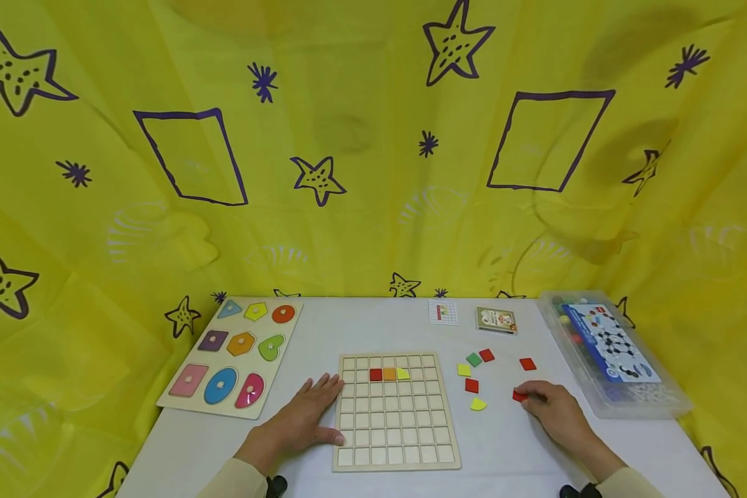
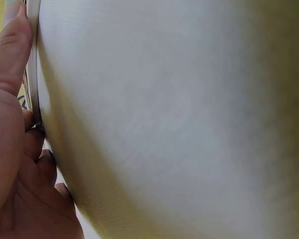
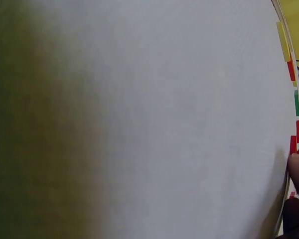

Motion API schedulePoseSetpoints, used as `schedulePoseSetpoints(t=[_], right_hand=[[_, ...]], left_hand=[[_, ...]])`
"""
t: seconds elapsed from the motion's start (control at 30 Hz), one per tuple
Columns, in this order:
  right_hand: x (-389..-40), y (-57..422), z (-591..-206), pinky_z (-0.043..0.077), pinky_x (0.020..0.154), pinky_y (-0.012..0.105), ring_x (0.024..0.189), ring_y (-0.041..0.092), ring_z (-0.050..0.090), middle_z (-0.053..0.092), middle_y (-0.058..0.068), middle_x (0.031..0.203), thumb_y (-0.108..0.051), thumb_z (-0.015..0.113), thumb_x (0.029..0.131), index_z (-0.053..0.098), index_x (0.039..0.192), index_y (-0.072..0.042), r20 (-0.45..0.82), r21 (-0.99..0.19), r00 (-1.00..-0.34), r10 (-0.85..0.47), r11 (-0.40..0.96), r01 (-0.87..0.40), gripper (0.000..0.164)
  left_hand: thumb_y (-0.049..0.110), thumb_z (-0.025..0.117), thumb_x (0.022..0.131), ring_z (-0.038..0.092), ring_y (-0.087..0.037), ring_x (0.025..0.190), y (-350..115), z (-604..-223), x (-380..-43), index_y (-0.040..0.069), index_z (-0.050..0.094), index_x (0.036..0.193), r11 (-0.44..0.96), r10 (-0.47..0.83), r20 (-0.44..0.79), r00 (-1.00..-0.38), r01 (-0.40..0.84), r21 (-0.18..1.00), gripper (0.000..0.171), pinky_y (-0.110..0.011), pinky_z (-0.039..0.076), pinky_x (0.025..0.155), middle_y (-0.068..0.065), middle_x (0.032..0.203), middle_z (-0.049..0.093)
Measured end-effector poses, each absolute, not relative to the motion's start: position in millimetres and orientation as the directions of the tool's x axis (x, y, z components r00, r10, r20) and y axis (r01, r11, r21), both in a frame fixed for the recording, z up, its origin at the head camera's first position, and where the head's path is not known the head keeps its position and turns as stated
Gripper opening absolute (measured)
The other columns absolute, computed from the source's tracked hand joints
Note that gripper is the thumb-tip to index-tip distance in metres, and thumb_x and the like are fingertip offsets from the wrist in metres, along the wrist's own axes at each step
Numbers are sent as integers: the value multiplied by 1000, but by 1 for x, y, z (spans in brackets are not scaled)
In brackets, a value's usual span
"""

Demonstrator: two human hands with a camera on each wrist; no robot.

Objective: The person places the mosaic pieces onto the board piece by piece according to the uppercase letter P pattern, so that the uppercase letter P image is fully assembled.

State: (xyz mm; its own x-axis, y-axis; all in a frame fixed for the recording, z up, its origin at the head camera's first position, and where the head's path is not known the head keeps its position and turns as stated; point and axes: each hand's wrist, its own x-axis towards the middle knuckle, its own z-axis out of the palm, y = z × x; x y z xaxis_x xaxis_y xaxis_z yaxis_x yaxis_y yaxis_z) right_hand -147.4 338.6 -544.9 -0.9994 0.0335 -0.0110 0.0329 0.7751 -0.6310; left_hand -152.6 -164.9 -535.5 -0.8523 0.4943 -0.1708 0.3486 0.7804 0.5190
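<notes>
A wooden grid board (image 1: 396,467) lies flat on the table. In its second row from the top sit a red square tile (image 1: 376,374), an orange tile (image 1: 389,374) and a yellow rounded tile (image 1: 402,374), side by side. My left hand (image 1: 301,417) rests at the board's left edge, thumb and fingertips touching the rim. To the right of the board, my right hand (image 1: 554,409) pinches a red tile (image 1: 519,396) between thumb and fingers, close over the table. The right wrist view catches that tile (image 3: 293,145) at its far right margin, by the fingertips.
Between board and right hand lie loose red, green and yellow tiles (image 1: 472,385). A wooden shape puzzle (image 1: 255,412) is at left, a clear plastic case (image 1: 644,408) at right. Behind are a small pattern card (image 1: 443,312) and a card box (image 1: 496,320). A yellow curtain (image 1: 373,235) surrounds the table.
</notes>
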Motion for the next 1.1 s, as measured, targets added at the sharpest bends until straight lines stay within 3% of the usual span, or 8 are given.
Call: schedulePoseSetpoints(t=[0.27, 0.33, 0.43, 0.57, 0.9, 1.1], right_hand=[[-145, 345, -542, 48, 107, 67, 131, 52, 56, 63, 29, 137, -7, 74, 95, 65, 136, 4, -31, -646, -999, -22, 764, 4, 44], [-147, 346, -541, 51, 103, 63, 124, 49, 60, 64, 27, 134, -9, 75, 94, 67, 134, 3, -29, -633, -999, -29, 774, -4, 42], [-150, 346, -541, 56, 93, 47, 108, 34, 64, 68, 19, 125, -11, 78, 93, 73, 127, -1, -27, -610, -999, -39, 792, -14, 35], [-153, 345, -540, 52, 79, 30, 97, 20, 60, 71, 12, 118, -12, 80, 93, 77, 119, -5, -29, -603, -999, -36, 798, -11, 27], [-152, 338, -539, 53, 77, 23, 93, 14, 63, 75, 4, 106, -15, 75, 98, 73, 126, -8, 8, -658, -1000, -12, 753, -15, 29], [-155, 327, -536, 56, 74, 19, 94, 12, 65, 76, 10, 110, -11, 75, 98, 72, 128, -7, 43, -708, -999, 30, 706, -9, 31]], left_hand=[[65, 79, 80, 19, -33, 164, -165, -535, -152, 10, 33, 166, 781, 496, -176, -850, 348, 519, 111, -60, 12, 133, -5, 174, 30], [65, 79, 80, 19, -33, 164, -165, -535, -152, 10, 33, 166, 782, 494, -178, -851, 345, 520, 111, -60, 12, 132, -5, 174, 31], [65, 79, 80, 19, -33, 164, -165, -535, -152, 10, 33, 166, 783, 492, -177, -852, 345, 518, 111, -60, 13, 132, -5, 174, 31], [65, 79, 80, 19, -32, 164, -166, -536, -152, 10, 33, 166, 782, 496, -174, -851, 351, 516, 111, -59, 12, 133, -5, 174, 30], [65, 78, 80, 20, -33, 163, -166, -536, -153, 9, 34, 166, 778, 502, -168, -848, 358, 517, 111, -59, 13, 133, -7, 174, 31], [65, 79, 80, 19, -32, 164, -166, -535, -153, 10, 33, 166, 779, 498, -174, -850, 349, 521, 111, -59, 12, 133, -6, 174, 31]])
